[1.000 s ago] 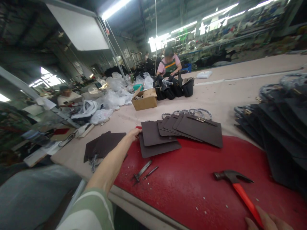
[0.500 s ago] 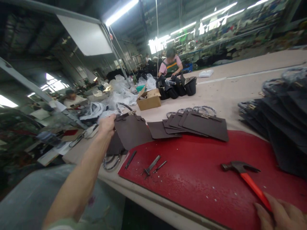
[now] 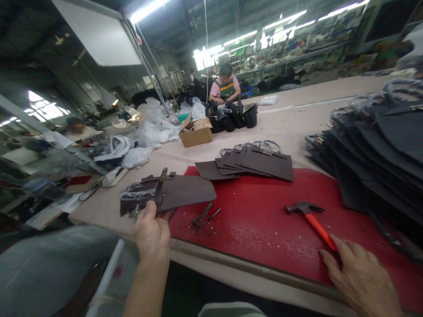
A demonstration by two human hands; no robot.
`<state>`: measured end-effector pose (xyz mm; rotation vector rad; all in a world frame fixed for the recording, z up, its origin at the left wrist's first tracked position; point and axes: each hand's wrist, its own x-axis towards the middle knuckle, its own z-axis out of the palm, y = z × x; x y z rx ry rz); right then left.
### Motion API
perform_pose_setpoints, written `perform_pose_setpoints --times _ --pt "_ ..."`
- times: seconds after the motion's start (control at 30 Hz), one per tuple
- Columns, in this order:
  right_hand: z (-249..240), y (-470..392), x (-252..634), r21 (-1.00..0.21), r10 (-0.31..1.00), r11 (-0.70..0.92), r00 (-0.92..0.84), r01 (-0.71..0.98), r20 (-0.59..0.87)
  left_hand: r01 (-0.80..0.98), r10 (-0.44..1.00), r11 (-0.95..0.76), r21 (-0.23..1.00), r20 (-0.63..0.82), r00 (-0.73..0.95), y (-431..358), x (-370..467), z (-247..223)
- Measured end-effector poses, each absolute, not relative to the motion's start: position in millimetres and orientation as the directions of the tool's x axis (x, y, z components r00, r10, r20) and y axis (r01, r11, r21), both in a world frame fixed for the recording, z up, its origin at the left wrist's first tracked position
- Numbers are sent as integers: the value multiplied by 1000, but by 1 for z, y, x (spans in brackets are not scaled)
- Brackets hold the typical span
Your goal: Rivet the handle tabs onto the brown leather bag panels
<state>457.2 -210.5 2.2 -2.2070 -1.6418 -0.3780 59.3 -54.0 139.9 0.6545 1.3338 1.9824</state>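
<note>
My left hand (image 3: 152,231) grips a dark brown bag panel (image 3: 185,190) by its near edge, thumb on top. A strap and a plastic-wrapped handle (image 3: 137,193) are at the panel's left end. It is tilted above the left end of the red mat (image 3: 251,220). My right hand (image 3: 360,268) is closed round the handle end of a claw hammer (image 3: 315,220), whose head rests on the mat. The hand hides the end of the orange handle. Between my hands, a pronged punch (image 3: 201,216) and a thin metal rod (image 3: 213,215) lie on the mat.
Similar brown panels (image 3: 264,164) overlap at the mat's far edge. A tall stack of dark panels (image 3: 370,158) stands at the right. Farther back are a cardboard box (image 3: 196,137), black bags (image 3: 249,116) and a person (image 3: 228,86) working across the table.
My left hand has drawn the brown panel nearer and turned it, so its handle now points left. The view has shifted; my right hand stays at the hammer's handle.
</note>
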Motion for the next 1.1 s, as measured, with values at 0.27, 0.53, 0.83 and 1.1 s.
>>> perform_pose_setpoints --times 0.27,0.53,0.83,1.1 --pt "4 -220 433 -247 805 -287 373 926 463 -395 789 -248 884 -52 -612 -138 89 122" --pt "52 -227 304 -931 945 -211 182 -299 -272 -482 942 175 859 -288 -171 -198 188 71" --pt "30 -215 348 -770 743 -329 353 -546 -568 200 666 537 820 -557 496 -246 214 17" --pt "19 -204 387 -857 781 -486 355 -172 -514 457 518 241 856 -511 686 -240 161 67"
